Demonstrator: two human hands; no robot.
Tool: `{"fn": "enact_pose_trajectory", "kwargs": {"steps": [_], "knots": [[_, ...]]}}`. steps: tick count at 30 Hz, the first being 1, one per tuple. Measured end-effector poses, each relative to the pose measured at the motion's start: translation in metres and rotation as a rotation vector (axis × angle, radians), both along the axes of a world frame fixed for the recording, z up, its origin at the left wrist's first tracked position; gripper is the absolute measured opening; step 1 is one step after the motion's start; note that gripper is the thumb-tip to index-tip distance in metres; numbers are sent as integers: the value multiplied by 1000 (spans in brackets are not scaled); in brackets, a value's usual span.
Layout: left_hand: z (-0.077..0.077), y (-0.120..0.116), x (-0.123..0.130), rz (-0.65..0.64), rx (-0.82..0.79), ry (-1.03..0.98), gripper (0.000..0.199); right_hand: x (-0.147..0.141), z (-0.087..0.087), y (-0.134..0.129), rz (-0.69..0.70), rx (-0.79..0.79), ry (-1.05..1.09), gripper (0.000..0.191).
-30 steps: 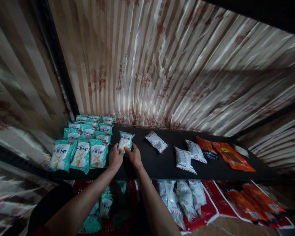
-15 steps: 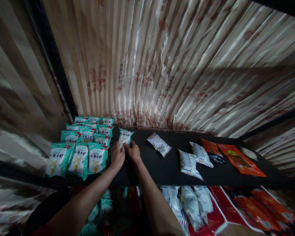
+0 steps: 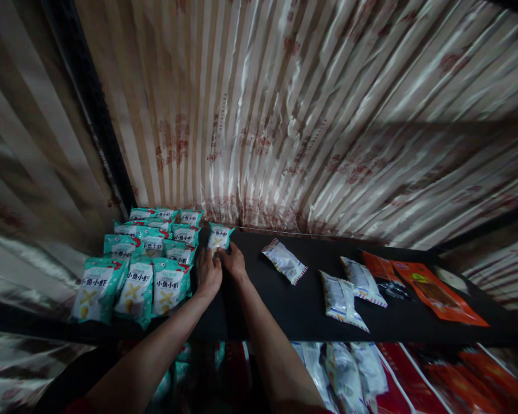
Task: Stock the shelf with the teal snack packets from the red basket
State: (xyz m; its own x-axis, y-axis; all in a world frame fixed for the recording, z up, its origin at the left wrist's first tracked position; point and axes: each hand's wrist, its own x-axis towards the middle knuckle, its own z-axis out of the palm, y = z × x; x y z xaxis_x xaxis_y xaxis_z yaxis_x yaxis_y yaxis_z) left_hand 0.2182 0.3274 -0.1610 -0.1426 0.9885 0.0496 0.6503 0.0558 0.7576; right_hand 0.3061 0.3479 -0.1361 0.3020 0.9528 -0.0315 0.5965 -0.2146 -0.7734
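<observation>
A small teal-and-white snack packet stands upright near the back of the black shelf. My right hand grips its lower right side, with the thumb across the front. My left hand is at the packet's lower left, its fingers stretched out between it and the rows of matching packets; its thumb is close to the packet's lower edge, and whether it touches I cannot tell. On my left, several of the same teal packets stand upright in rows from front to back.
White snack packets lie loosely on the shelf to the right. Beyond them are orange packages. A lower level holds more white packets and red packaging. Striped sheeting hangs behind, beside a dark post.
My left hand's fingers have straightened and eased off the packet, while my right hand stays on it. The packet has hardly moved. The view has shifted slightly.
</observation>
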Motion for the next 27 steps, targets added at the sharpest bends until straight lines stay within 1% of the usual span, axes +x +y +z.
{"fn": "enact_pose_trajectory", "kwargs": {"steps": [5, 10, 15, 17, 21, 27], "knots": [[1, 8, 1, -1, 23, 23, 44, 1, -5, 14, -19, -5, -16, 38], [3, 17, 1, -21, 0, 66, 44, 2, -10, 27, -24, 24, 27, 41], [2, 26, 2, -3, 25, 37, 42, 1, -10, 37, -51, 44, 16, 41], [2, 29, 1, -7, 6, 22, 42, 1, -9, 41, -60, 49, 8, 43], [4, 32, 0, -19, -33, 8, 43, -1, -10, 48, -47, 49, 22, 45], [8, 30, 2, -25, -25, 5, 44, -8, -11, 54, -75, 57, 3, 45]]}}
